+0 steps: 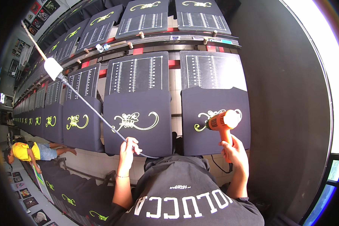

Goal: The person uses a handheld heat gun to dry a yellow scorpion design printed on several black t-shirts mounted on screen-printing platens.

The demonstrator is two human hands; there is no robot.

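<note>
My right hand (pixel 235 152) is wrapped round the handle of an orange heat gun (pixel 219 123). The gun is over the black shirt (pixel 199 145) on the right-hand board and hides part of its yellow-green print. A black cord (pixel 219 167) runs from the handle's lower end. In front of the neighbouring black shirt (pixel 147 139), my left hand (pixel 128 148) has its fingers closed on a grey cable (pixel 92 107). Up and to the left, that cable meets a white plug socket block (pixel 53 69), with a pale rod or cord above it. Curling yellow-green print (pixel 130 121) marks this shirt.
Dark boards with white ruled marks (pixel 137 73) stand in rows, several dressed in printed black shirts. A rail with wooden pegs (pixel 130 45) crosses behind them. A dark wall (pixel 286 113) rises at the right. Far left, a person in a yellow top (pixel 24 151) works at another row.
</note>
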